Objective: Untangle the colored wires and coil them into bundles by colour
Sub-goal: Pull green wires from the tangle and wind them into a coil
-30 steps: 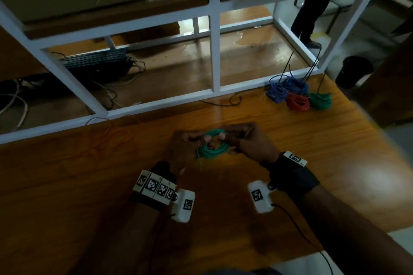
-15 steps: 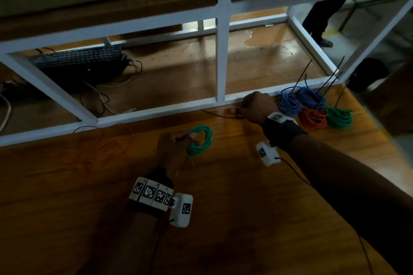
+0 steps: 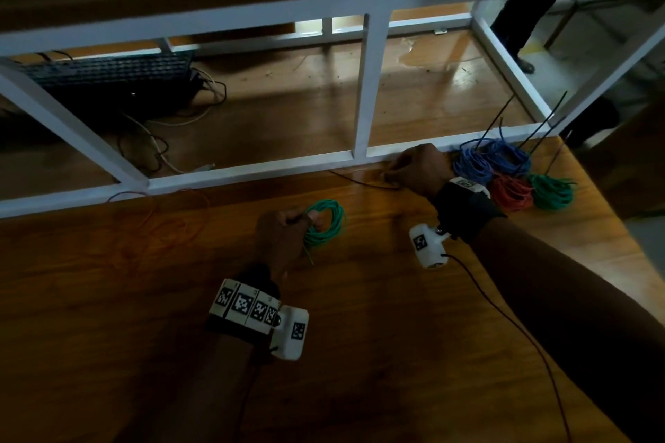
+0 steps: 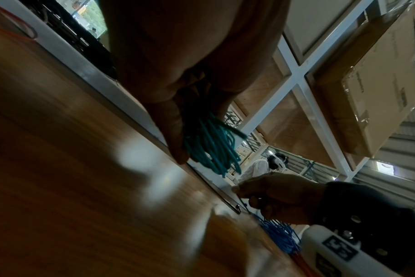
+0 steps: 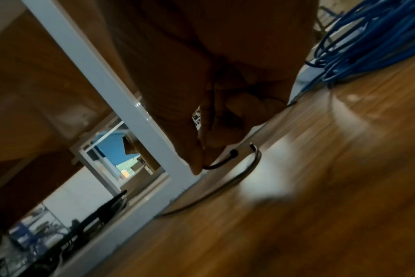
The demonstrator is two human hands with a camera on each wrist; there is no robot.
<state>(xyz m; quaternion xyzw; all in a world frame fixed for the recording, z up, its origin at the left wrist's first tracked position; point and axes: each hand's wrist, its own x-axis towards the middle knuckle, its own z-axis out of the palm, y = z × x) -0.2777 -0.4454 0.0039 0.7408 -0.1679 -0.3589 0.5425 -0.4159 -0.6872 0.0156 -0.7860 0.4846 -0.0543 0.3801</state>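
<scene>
My left hand [image 3: 284, 234] grips a coil of green wire [image 3: 325, 223] just above the wooden table; the left wrist view shows the green strands [image 4: 211, 148] bunched between thumb and fingers. My right hand [image 3: 417, 169] is at the table's far edge by the white frame, pinching one end of a thin black tie [image 3: 360, 182] that lies on the wood; the black tie [image 5: 228, 161] shows curved under my fingertips. Two blue bundles [image 3: 489, 162], a red bundle [image 3: 512, 192] and a green bundle [image 3: 552, 192] lie to the right of that hand.
A white metal frame [image 3: 252, 173] runs along the table's far edge. A thin loose orange wire [image 3: 172, 212] trails on the table at the left. Black ties [image 3: 539, 122] stick up from the bundles. A keyboard [image 3: 108, 68] and cables sit beyond the frame.
My right hand let go of the green coil and reached out to the black tie at the far edge. My left hand kept the coil and moved slightly left.
</scene>
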